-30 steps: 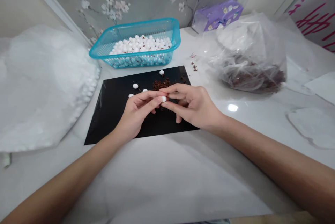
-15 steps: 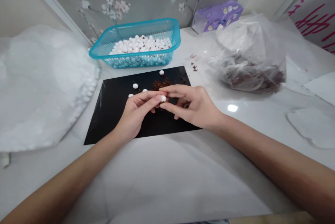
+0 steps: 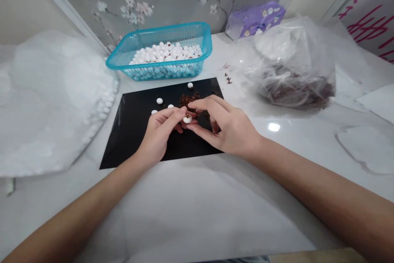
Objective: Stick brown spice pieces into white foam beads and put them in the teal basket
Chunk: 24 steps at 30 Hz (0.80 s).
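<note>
My left hand [image 3: 160, 129] and my right hand [image 3: 224, 125] meet over a black mat [image 3: 135, 140] and pinch one small white ball [image 3: 187, 119] between their fingertips. A small brown piece shows on the ball's top. Behind the fingers lies a little heap of dark brown bits [image 3: 187, 99]. Several loose white balls [image 3: 159, 101] rest on the mat to the left of the heap.
A teal basket [image 3: 205, 47] with many white balls stands behind the mat. A clear bag [image 3: 292, 66] of brown bits lies at the right, a large bag of white balls [image 3: 52, 99] at the left, a purple tissue pack [image 3: 254, 19] at the back.
Both hands have dropped slightly toward the mat with the ball. The ball has turned, and a brown piece now shows on its top.
</note>
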{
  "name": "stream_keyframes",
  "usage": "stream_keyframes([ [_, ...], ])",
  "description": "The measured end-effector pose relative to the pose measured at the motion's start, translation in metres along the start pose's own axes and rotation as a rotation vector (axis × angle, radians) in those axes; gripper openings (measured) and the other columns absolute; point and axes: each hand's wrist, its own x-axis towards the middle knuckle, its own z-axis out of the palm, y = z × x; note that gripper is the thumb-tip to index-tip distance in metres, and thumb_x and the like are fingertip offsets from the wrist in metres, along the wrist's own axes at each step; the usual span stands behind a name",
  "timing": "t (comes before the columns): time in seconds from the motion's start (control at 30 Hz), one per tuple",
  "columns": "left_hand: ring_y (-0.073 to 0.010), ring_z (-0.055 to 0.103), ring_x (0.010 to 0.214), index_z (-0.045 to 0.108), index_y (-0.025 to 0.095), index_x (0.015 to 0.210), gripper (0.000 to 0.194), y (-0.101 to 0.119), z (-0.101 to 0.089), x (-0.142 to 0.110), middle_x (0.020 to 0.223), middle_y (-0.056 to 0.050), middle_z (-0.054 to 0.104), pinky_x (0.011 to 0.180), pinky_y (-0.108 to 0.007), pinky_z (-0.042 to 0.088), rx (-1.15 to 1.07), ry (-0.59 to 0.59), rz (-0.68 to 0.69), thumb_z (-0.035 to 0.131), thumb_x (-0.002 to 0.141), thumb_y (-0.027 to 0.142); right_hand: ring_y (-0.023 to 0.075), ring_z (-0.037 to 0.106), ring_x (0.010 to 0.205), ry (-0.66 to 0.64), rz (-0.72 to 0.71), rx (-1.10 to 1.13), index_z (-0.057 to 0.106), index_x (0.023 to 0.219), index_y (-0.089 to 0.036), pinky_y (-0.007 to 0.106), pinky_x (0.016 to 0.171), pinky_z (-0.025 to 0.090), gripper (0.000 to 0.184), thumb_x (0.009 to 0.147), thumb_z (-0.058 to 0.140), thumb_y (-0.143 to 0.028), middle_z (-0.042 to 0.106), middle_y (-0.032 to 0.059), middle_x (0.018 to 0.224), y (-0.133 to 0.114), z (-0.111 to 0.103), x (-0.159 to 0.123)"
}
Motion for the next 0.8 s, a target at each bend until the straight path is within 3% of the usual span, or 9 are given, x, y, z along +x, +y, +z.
stream_keyframes([
  [0.3, -0.0131, 0.058, 0.059, 0.063, 0.018, 0.054, 0.033, 0.0002, 0.0031, -0.0006, 0.058, -0.001, 0.063, 0.052, -0.023, 0.042, -0.012, 0.0, -0.033, 0.062, 0.074, 0.044, 0.0123, 0.061, 0.072, -0.026, -0.143, -0.139, 0.051, 0.106, -0.018, 0.023, 0.047, 0.041, 0.021, 0.089, 0.047, -0.03, 0.063, 0.0041, 0.095, -0.0009, -0.001, -0.0009],
  [0.47, -0.013, 0.056, 0.057, 0.061, 0.018, 0.052, 0.037, 0.0004, 0.0048, -0.0012, 0.054, 0.0, 0.06, 0.054, -0.024, 0.043, 0.046, -0.004, -0.036, 0.061, 0.074, 0.047, 0.0115, 0.06, 0.065, -0.021, -0.186, -0.19, 0.056, 0.092, -0.017, 0.023, 0.047, 0.041, 0.017, 0.089, 0.044, -0.028, 0.064, 0.0036, 0.086, -0.0027, -0.0021, 0.0003],
  [0.63, -0.0117, 0.052, 0.054, 0.058, 0.019, 0.048, 0.041, -0.001, 0.0067, -0.004, 0.05, 0.001, 0.057, 0.055, -0.024, 0.043, 0.079, 0.015, 0.004, 0.059, 0.076, 0.048, 0.0106, 0.058, 0.057, 0.07, -0.213, -0.271, 0.058, 0.087, -0.016, 0.024, 0.042, 0.036, 0.018, 0.09, 0.042, -0.024, 0.065, 0.0022, 0.075, -0.0071, -0.0005, -0.0007],
  [0.8, -0.0127, 0.053, 0.053, 0.06, 0.019, 0.051, 0.044, -0.0008, 0.0075, -0.0063, 0.05, -0.001, 0.058, 0.054, -0.025, 0.042, 0.081, -0.025, 0.016, 0.052, 0.08, 0.05, 0.0127, 0.06, 0.065, 0.112, -0.183, -0.205, 0.056, 0.097, -0.016, 0.025, 0.047, 0.04, 0.016, 0.09, 0.043, -0.022, 0.065, 0.0036, 0.079, -0.0057, 0.0004, -0.0017],
])
